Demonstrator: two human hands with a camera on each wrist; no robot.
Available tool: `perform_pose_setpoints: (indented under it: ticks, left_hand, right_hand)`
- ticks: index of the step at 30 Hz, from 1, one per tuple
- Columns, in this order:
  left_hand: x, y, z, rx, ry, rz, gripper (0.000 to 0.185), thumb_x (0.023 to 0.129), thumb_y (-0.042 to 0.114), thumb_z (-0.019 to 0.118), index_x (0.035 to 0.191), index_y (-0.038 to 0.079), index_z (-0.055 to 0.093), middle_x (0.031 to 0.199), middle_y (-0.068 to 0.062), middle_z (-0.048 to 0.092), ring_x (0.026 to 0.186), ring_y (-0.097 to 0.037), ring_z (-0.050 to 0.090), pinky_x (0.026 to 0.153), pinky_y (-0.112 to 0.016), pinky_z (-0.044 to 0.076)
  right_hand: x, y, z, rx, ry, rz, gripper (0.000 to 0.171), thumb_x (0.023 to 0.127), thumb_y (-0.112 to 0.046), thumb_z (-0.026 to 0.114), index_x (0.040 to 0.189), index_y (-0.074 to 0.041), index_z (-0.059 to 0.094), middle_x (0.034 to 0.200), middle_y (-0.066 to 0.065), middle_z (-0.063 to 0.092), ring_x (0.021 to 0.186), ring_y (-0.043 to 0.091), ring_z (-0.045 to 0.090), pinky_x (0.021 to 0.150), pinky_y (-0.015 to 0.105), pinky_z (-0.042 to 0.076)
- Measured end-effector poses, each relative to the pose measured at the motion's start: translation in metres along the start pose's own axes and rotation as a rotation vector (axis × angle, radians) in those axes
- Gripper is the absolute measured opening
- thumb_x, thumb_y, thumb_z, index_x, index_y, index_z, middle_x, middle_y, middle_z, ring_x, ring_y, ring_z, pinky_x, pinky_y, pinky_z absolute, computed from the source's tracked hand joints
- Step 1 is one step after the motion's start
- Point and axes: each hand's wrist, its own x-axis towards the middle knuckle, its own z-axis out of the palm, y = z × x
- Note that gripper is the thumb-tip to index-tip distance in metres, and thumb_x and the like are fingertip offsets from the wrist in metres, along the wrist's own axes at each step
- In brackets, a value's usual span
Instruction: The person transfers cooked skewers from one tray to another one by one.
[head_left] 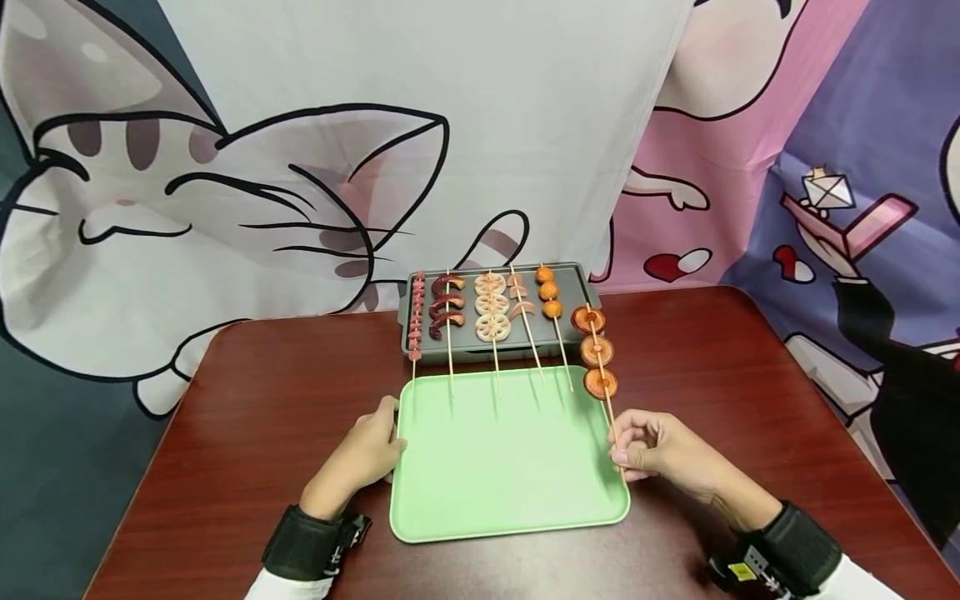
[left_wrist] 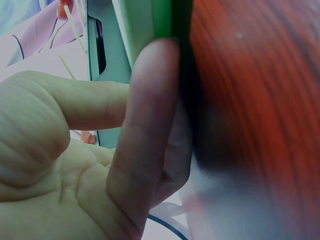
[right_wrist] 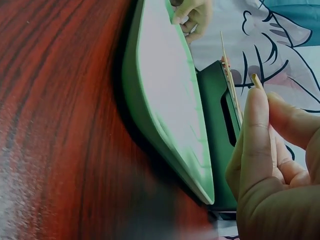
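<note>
A light green tray [head_left: 510, 500] lies on the dark red table in front of me. My left hand [head_left: 367, 454] grips its left edge [left_wrist: 160, 20], fingers curled around the rim. My right hand [head_left: 648, 446] pinches the lower end of a wooden skewer [head_left: 600, 367] carrying three orange-brown round slices, held just above the tray's right edge. In the right wrist view the skewer stick [right_wrist: 231, 80] runs up from my fingers [right_wrist: 255, 135]. Behind the green tray a grey tray [head_left: 577, 292] holds several other skewers [head_left: 491, 312].
The skewer sticks on the grey tray overhang the green tray's far edge [head_left: 487, 371]. Bare table [head_left: 262, 400] lies left and right of the trays. A printed cartoon cloth [head_left: 225, 192] hangs behind the table.
</note>
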Motion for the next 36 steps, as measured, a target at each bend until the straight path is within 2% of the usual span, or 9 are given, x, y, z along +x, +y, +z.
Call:
perform_pose_setpoints:
  ticks: [12, 25, 36]
  left_hand:
    - [0.001, 0.002, -0.001, 0.003, -0.004, -0.004, 0.051, 0.102, -0.001, 0.058, 0.148, -0.004, 0.037, 0.08, -0.011, 0.05, 0.053, -0.022, 0.056, 0.05, -0.032, 0.051]
    - [0.003, 0.002, -0.002, 0.014, -0.009, -0.013, 0.053, 0.102, 0.0, 0.058, 0.15, -0.004, 0.035, 0.079, -0.012, 0.052, 0.053, -0.023, 0.057, 0.051, -0.033, 0.052]
    - [0.001, 0.002, -0.003, 0.011, -0.019, -0.008, 0.051, 0.103, 0.0, 0.058, 0.148, -0.003, 0.035, 0.079, -0.011, 0.051, 0.054, -0.022, 0.056, 0.051, -0.033, 0.051]
  right_hand:
    - [-0.009, 0.003, 0.006, 0.021, -0.022, -0.029, 0.029, 0.097, -0.002, 0.068, 0.11, 0.017, 0.049, 0.087, -0.004, 0.066, 0.077, 0.009, 0.069, 0.074, 0.03, 0.063]
    - [-0.023, 0.014, 0.018, 0.016, -0.014, -0.01, 0.033, 0.097, -0.001, 0.068, 0.11, 0.022, 0.048, 0.086, -0.003, 0.065, 0.077, 0.009, 0.069, 0.072, 0.03, 0.063]
    - [-0.028, 0.017, 0.023, 0.022, -0.018, 0.008, 0.033, 0.096, -0.002, 0.07, 0.109, 0.02, 0.05, 0.086, -0.001, 0.065, 0.078, 0.01, 0.07, 0.071, 0.029, 0.063]
